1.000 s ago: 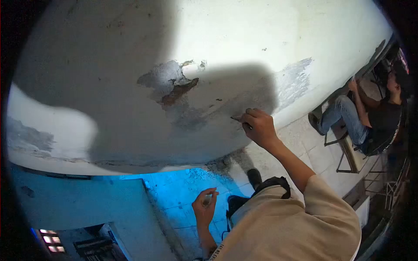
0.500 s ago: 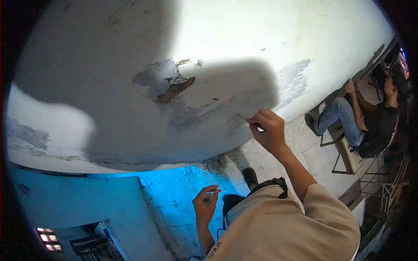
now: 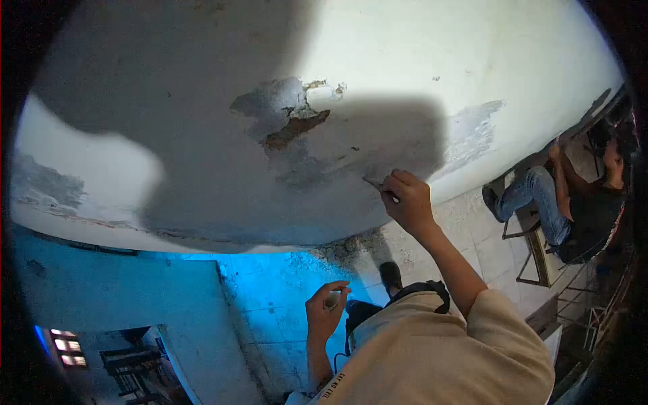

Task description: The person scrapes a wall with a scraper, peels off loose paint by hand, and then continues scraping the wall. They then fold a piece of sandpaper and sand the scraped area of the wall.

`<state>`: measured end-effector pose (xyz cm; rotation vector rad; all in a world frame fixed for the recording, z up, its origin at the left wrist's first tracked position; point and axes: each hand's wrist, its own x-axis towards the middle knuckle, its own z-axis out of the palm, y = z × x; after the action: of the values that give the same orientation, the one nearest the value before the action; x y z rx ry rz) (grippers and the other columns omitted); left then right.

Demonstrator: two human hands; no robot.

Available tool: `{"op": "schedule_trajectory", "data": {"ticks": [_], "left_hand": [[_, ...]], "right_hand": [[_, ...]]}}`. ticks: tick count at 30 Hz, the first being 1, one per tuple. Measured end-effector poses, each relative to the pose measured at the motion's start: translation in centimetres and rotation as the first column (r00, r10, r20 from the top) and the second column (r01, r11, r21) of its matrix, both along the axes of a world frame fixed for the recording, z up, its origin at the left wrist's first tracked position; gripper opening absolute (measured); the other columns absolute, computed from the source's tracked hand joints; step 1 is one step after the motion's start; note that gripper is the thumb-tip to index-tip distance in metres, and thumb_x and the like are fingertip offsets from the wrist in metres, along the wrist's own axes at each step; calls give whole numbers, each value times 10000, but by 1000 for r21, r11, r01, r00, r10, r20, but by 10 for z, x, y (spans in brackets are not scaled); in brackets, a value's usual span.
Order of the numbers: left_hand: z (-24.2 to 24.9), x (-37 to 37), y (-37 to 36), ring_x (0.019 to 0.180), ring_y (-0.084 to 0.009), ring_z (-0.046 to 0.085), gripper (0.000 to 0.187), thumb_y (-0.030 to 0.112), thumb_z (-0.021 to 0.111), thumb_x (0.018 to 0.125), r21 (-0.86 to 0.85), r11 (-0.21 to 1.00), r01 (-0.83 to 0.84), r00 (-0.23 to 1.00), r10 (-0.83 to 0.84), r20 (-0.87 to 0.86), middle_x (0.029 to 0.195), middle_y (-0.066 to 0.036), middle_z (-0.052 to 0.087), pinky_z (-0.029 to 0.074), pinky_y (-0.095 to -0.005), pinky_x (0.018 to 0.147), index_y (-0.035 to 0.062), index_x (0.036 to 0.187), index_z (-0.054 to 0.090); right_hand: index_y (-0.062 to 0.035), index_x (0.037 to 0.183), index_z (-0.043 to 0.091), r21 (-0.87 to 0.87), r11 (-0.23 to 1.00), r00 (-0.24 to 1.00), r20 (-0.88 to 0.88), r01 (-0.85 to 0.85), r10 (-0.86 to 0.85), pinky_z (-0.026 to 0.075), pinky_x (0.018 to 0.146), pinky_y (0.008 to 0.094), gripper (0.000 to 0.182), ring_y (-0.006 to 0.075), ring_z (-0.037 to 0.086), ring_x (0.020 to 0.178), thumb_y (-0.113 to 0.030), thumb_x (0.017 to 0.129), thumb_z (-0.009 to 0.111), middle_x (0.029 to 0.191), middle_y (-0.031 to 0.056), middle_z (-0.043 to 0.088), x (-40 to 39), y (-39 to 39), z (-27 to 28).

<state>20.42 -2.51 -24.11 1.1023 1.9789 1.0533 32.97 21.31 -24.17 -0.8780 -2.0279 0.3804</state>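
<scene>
My right hand [image 3: 410, 204] is closed around a thin, pointed scraper-like tool [image 3: 371, 183]. Its tip is right at the shadowed lower part of the white wall [image 3: 378, 61]. Left of and above the tool, the wall has a broken patch [image 3: 297, 128] with brown material exposed and grey, rough areas around it. Lower down, my left hand [image 3: 322, 314] hangs in front of my body, thumb and fingers curled together. What those fingers hold, if anything, I cannot make out.
Loose debris [image 3: 344, 248] lies on the tiled floor along the wall's foot. At the right a person [image 3: 574, 202] sits on a low stool [image 3: 536, 253]. Lower left stands a blue-lit wall [image 3: 128, 290] with an opening.
The view has shifted, so the broken patch appears farther right and higher. My right hand has moved left along the wall with the tool. My left hand stays curled.
</scene>
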Motion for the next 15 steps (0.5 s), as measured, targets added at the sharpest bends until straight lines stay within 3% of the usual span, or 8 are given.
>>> {"op": "schedule_trajectory", "data": {"ticks": [3, 5, 7, 9, 10, 13, 14, 15], "left_hand": [[-6, -4, -5, 761, -117, 645, 144, 83, 649, 833, -30, 999, 12, 1000, -12, 4, 863, -66, 682, 499, -259, 624, 58, 975, 649], [-10, -2, -5, 782, -123, 662, 148, 95, 651, 832, -21, 999, -25, 999, 25, 26, 845, -59, 684, 513, -264, 644, 76, 979, 656], [-8, 3, -5, 765, -122, 655, 143, 90, 647, 834, -5, 994, -113, 993, 113, 35, 853, -64, 684, 509, -260, 635, 72, 976, 657], [0, 6, -2, 779, -128, 655, 143, 87, 643, 837, -21, 995, -97, 993, 98, 59, 863, -71, 683, 511, -260, 642, 70, 978, 655], [1, 5, 4, 793, -134, 656, 144, 84, 639, 839, -19, 997, -80, 993, 81, 83, 872, -79, 682, 513, -261, 650, 68, 981, 654], [-5, 0, -1, 803, -140, 656, 152, 84, 637, 843, 7, 1000, -20, 1000, 20, -10, 886, -85, 683, 515, -267, 654, 63, 993, 648], [-5, 0, -1, 803, -140, 656, 152, 84, 637, 843, 7, 1000, -14, 1000, 14, -14, 886, -85, 683, 515, -267, 654, 63, 993, 648], [-5, 1, -3, 784, -130, 653, 155, 83, 638, 843, 36, 998, -49, 999, 49, 19, 881, -83, 685, 508, -260, 644, 59, 996, 646]], "right_hand": [[-41, 713, 576, 59, 997, 999, -6, -41, 41, 477, 577, 357, 134, 251, 590, 670, 19, 635, 667, 716, 82, 570, 16, 2, 26], [-36, 680, 583, -41, 999, 997, -78, 9, -12, 462, 559, 358, 121, 253, 581, 659, 25, 621, 670, 699, 79, 562, 36, 3, 55], [-38, 689, 579, 26, 999, 994, -108, 34, -31, 469, 572, 366, 138, 261, 581, 666, 19, 604, 672, 710, 79, 563, 27, 10, 34], [-40, 700, 580, 63, 998, 999, -45, -12, 14, 478, 594, 376, 152, 268, 584, 680, 9, 592, 674, 731, 79, 567, 3, 2, 10], [-45, 715, 581, 54, 998, 998, 60, -31, 28, 485, 604, 385, 160, 268, 590, 694, 2, 597, 677, 746, 74, 570, 3, -1, 11], [-45, 720, 579, 53, 998, 997, 63, -35, 32, 481, 586, 378, 164, 263, 590, 684, 9, 598, 674, 733, 72, 567, 22, 0, 31], [-48, 727, 579, 73, 997, 999, -38, -30, 33, 474, 569, 367, 156, 253, 583, 658, 7, 610, 666, 727, 70, 570, 30, 0, 40], [-51, 733, 593, 1, 1000, 999, 38, 7, -7, 471, 567, 357, 158, 247, 579, 642, 16, 609, 663, 732, 70, 578, 40, 0, 45]]}}
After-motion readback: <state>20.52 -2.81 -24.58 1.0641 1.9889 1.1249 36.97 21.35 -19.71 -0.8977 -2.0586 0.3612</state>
